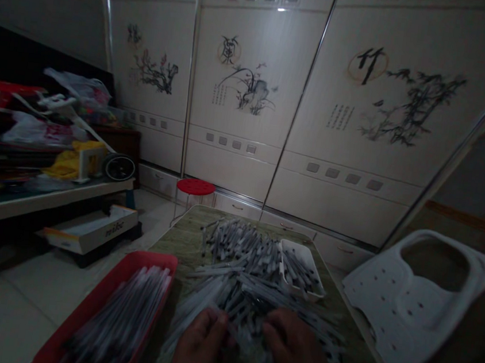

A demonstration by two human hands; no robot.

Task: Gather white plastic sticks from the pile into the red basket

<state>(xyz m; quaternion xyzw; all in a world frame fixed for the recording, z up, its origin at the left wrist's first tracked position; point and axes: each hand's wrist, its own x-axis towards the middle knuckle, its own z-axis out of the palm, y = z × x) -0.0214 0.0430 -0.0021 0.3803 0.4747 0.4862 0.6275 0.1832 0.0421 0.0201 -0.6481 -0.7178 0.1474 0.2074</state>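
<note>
In the head view, taking the clock face around the two hands with twelve pointing away from the person, the work lies on a green-topped table (189,225). The left hand (202,342) and right hand (296,349) are apart from each other, just above the near part of the spread. The left thumb and forefinger are pinched on a pale translucent piece (232,332), its detail lost in the blur; the right hand's fingers are curled, and I cannot tell whether they grip anything. Slender pen-like sticks (256,251), many dark-tipped, lie in a heap at twelve o'clock, with more scattered between and around the hands. At one o'clock a white tray (312,296) holds more of them. A red basket (141,259) at nine o'clock holds a bundle lying lengthwise. Beyond the table, a white plastic seat (402,314) stands near three o'clock, a red stool (196,186) at eleven, an open shoebox (94,232) at ten, and sliding cabinet doors (248,127) at twelve.
</note>
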